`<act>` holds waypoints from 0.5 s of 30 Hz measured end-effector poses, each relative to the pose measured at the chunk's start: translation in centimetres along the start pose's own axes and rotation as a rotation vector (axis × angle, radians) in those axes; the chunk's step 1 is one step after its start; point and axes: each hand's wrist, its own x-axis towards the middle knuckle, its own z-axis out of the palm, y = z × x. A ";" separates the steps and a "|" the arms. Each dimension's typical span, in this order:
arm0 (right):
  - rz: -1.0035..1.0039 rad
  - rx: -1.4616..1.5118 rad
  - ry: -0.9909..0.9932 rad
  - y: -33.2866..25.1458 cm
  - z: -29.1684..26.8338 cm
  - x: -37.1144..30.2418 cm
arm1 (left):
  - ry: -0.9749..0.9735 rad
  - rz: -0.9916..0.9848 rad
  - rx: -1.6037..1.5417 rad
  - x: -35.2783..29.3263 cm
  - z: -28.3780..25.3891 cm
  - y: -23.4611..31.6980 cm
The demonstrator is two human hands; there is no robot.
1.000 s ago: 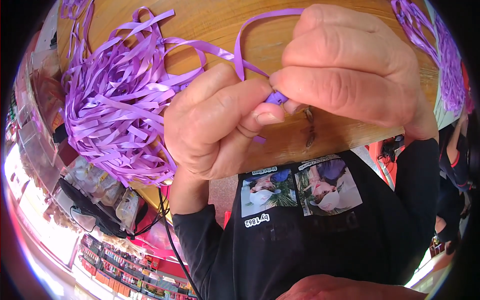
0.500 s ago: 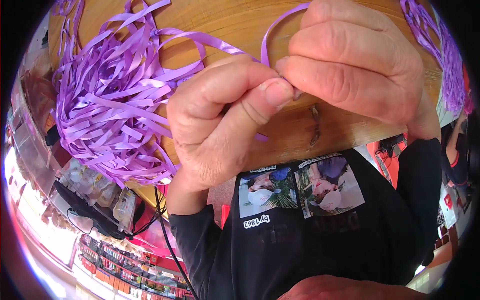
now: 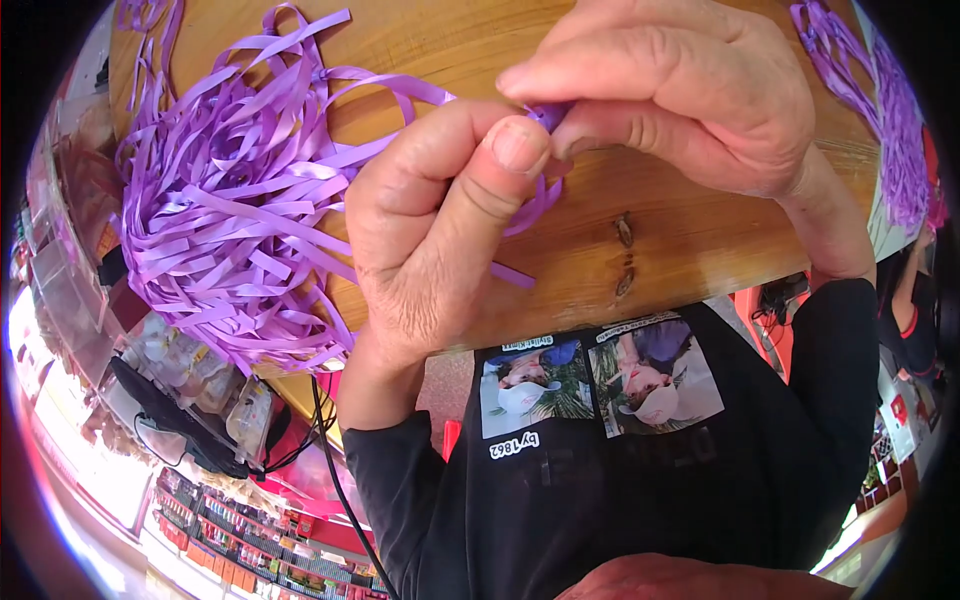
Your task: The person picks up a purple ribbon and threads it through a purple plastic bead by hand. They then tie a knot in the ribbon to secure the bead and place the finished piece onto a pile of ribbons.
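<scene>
Between my two hands is a purple satin ribbon (image 3: 546, 114), bunched where the fingertips meet. My left hand (image 3: 440, 205) is closed, thumb pressed on the curled forefinger with the ribbon pinched between them. My right hand (image 3: 690, 95) pinches the same bunch from the right, thumb below and fingers above. Loose ends of the ribbon hang beneath the fingers, over the table. Left of my left hand lies a big tangled heap of purple ribbons (image 3: 215, 215), some strands reaching behind that hand. Whether the bunch is a knot or a loop, I cannot tell.
The wooden table (image 3: 690, 240) lies beneath my hands, its near edge close to my body. More purple ribbons (image 3: 895, 150) hang at the far right. Clear bags (image 3: 185, 360) and a black cable (image 3: 330, 460) are at the left. Another person's arm (image 3: 908, 285) shows at the right edge.
My right hand has shifted left and up, its thumb now apart from the fingers around the ribbon. The ribbon's raised loop is gone from above, and a strand hangs below the fingers.
</scene>
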 end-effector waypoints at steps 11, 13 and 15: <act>0.181 0.011 0.014 -0.8 -0.3 0.1 | 0.014 0.182 0.355 0.2 -0.8 -0.3; 0.194 -0.029 0.003 -0.9 -0.4 0.3 | 0.052 0.218 0.421 0.2 -0.9 -0.4; 0.209 -0.064 -0.006 -1.1 -0.5 0.4 | 0.128 0.276 0.389 0.2 -0.6 -0.8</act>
